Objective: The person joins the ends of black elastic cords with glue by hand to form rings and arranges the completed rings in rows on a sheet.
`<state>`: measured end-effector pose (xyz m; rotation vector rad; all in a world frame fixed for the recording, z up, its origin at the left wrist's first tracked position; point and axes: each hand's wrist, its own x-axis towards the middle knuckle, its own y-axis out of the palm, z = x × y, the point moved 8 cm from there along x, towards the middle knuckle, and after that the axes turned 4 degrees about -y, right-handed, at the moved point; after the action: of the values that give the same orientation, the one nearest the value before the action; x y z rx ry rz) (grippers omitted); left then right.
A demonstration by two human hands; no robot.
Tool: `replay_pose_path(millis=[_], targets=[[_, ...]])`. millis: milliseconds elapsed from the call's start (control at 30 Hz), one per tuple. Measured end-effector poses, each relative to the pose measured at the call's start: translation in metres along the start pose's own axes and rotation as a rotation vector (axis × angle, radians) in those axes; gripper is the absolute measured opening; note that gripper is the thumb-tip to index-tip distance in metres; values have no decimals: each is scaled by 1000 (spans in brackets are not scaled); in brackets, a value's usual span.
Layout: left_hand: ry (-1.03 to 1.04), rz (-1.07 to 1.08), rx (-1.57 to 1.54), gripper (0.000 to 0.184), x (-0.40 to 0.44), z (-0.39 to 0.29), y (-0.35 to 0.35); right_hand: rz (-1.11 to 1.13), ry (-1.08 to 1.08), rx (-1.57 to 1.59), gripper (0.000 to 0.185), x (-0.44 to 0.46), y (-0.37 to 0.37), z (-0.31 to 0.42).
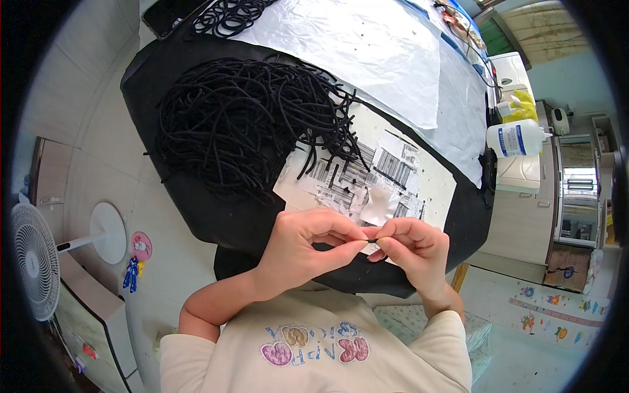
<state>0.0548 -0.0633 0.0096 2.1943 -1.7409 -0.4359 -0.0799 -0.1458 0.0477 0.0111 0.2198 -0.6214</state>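
My left hand [312,241] and my right hand [414,250] meet in front of my chest, thumbs and fingertips pinched. Between them is a short visible bit of black cord [372,241]; the rest is hidden by my fingers. Just beyond the hands lies a pale board [429,187] with printed barcode labels [393,167], a crumpled white scrap [379,205] and small black bits. A big tangled heap of black cords [229,121] spreads to the left of the board, with some ends lying over its edge.
Black cloth [216,219] covers the table's near part, white plastic sheeting [347,39] the far part. Black cord loops [232,14] and a phone [167,16] lie at the far left. A white bottle [517,139] stands right; a fan [36,262] stands left.
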Motion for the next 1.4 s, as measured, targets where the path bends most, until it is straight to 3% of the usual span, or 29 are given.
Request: replay_pose_path(millis=[667,867,967,1067,1167,1200,1300,1400], targets=[[26,-51,32,11,-1,-1,-2,-53,-63,-13,18,-4,6,-3],[84,-66,-3,10,-4,1,-1,-17,-111,-215,16,-5,7,9],[84,-21,-76,10,-5,-1,-2,-27,-276,-286,16,-4,17,30],[108,88,-200,8,-7,-11,-2,-167,-382,-117,13,2,21,60],[65,246,-290,5,-10,-21,-5,107,-462,-623,7,20,26,78],[61,291,-327,5,-11,-23,-7,190,-440,-588,8,27,35,77],[94,352,-387,3,-14,-24,-14,400,-37,-87,16,38,59,51],[134,321,-407,3,-17,-32,-25,492,39,-111,19,53,77,51]])
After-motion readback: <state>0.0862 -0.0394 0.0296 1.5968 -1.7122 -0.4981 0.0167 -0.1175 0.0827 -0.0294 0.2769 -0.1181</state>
